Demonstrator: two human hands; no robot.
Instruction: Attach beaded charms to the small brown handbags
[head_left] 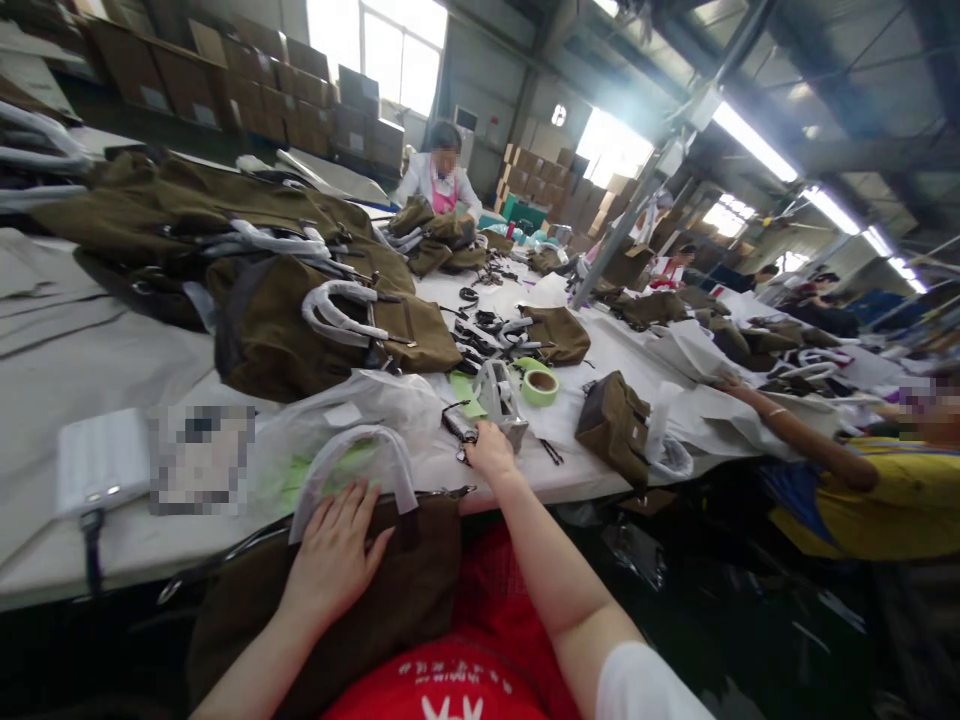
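Observation:
A dark brown handbag (405, 600) rests against my lap at the table's front edge, its handle (367, 440) wrapped in white film. Flat on its upper side lies my left hand (337, 545), fingers stretched out. My right hand (491, 452) reaches onto the table, with fingers closed at a small black strap with a metal clip (457, 428); the fingertips are partly hidden. Just beyond it stands a grey metal tape dispenser (499, 392). A roll of pale green tape (540, 384) lies to its right.
Brown bags (277, 330) pile up on the left of the white-covered table (172, 360). A white power bank (103, 462) lies at front left. Another brown bag (615, 425) sits at right, near a co-worker's arm (802, 440). A person (442, 180) works across the table.

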